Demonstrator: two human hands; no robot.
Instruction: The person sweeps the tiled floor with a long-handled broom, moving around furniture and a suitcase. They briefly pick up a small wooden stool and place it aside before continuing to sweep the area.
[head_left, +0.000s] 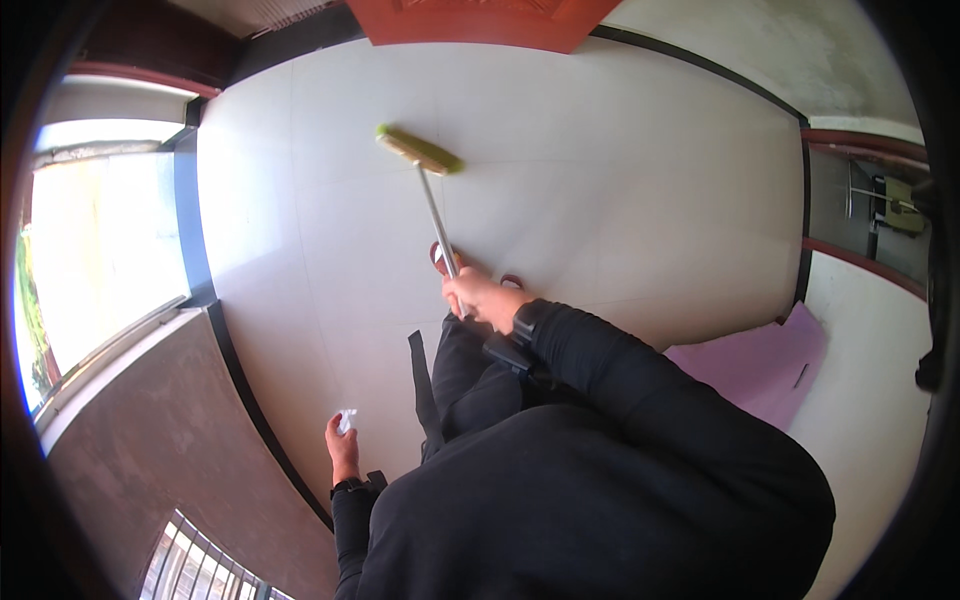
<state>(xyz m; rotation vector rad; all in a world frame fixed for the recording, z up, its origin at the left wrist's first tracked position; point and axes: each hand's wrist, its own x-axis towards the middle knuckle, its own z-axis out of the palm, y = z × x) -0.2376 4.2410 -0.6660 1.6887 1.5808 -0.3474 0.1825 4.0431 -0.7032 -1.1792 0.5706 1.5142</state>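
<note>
My right hand (476, 296) is closed around the metal handle of a push broom (433, 199), near my waist. The broom's head, with yellow-green bristles (424, 151), rests on or just above the pale tiled floor (562, 150) ahead of my feet; it looks slightly blurred. Down at my left side, my left hand (343, 446) holds a small crumpled white piece (346, 421), perhaps paper or plastic, between thumb and fingers. Part of a red shoe (441, 257) shows beside the handle.
A red wooden door or panel (480, 22) stands at the far edge. On the left is a bright opening (105, 232) above a low wall. A pink sheet (757, 360) lies against the right wall. A dark strap (421, 375) hangs by my left leg. A doorway (847, 202) opens at right.
</note>
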